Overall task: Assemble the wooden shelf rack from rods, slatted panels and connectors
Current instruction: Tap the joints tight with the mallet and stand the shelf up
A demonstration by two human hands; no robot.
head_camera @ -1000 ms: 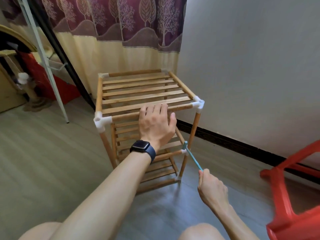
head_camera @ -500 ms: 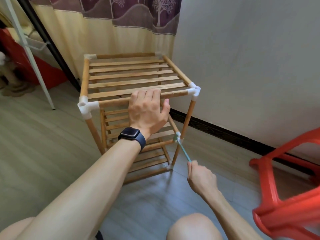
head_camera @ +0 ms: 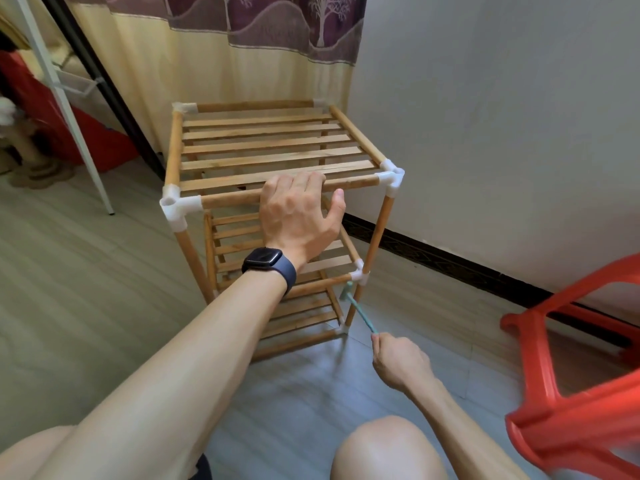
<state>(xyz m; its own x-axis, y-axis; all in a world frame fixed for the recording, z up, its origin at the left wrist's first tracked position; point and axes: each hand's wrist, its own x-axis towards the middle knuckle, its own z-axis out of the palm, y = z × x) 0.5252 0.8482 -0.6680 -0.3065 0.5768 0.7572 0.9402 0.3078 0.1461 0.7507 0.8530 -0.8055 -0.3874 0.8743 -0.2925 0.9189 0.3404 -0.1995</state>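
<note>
Hammer (head_camera: 358, 312) now lower, under connector (head_camera: 360, 275), gripped in right hand (head_camera: 401, 363); left hand (head_camera: 298, 216) clasping top rod (head_camera: 230, 199).

From where I stand, no writing, number, label or brand can be read anywhere. There is none on the shelf rack (head_camera: 263, 147), the small teal hammer (head_camera: 360, 313) or the red plastic stool (head_camera: 561, 427). The watch (head_camera: 263, 258) shows a dark face with nothing legible on it. The curtain (head_camera: 242, 74) carries a pattern of trees and hills, not letters.
</note>
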